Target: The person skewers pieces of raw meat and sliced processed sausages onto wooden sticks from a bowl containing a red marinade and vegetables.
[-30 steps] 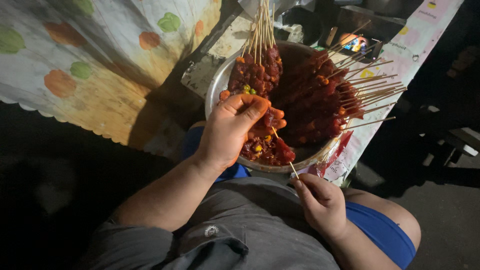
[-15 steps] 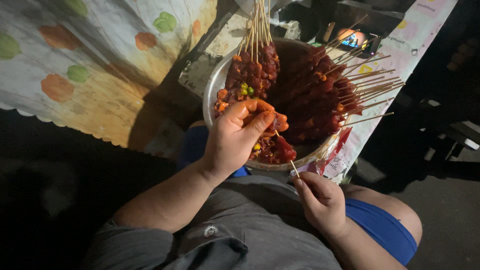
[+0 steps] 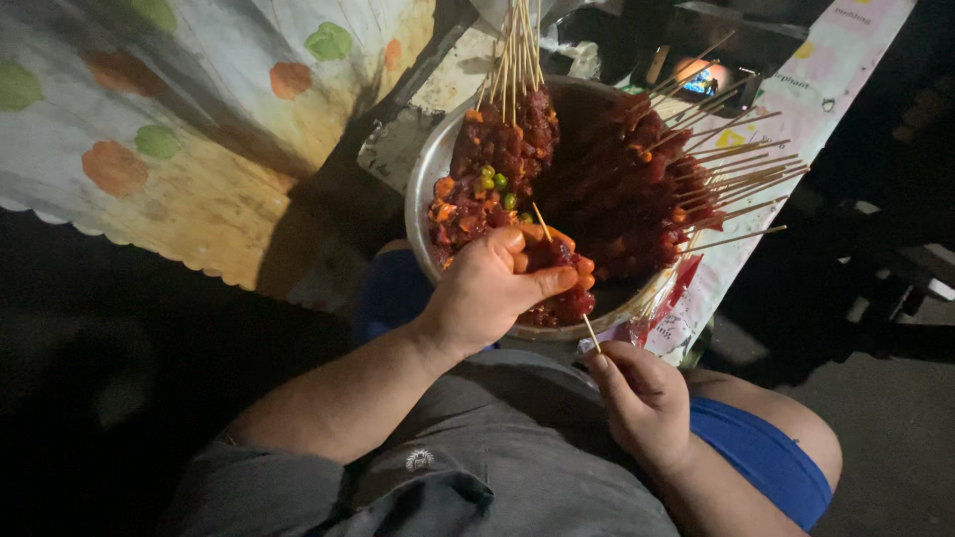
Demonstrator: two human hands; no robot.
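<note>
My left hand (image 3: pixel 492 288) is curled shut around a lump of red marinated meat pieces (image 3: pixel 559 261), pressing them between thumb and fingers just over the near rim of the round metal bowl (image 3: pixel 423 189) that rests on my lap. A thin bamboo skewer (image 3: pixel 589 328) runs through that meat: its tip pokes out above my left fingers, and its lower end comes down to my right hand (image 3: pixel 642 403), which is closed in a pinch on it just below the bowl's edge. Inside the bowl, finished skewers of red meat (image 3: pixel 637 189) lie piled on the right side with their bare sticks fanning out past the rim toward the right. On the left side another bundle (image 3: pixel 502 149) stands more upright, sticks pointing up, with orange and green bits among the meat. To the left of the bowl hangs a pale cloth (image 3: pixel 199 149) with orange and green blotches. My grey shirt (image 3: pixel 497 467) and blue shorts (image 3: pixel 761 452) fill the bottom of the view.
</note>
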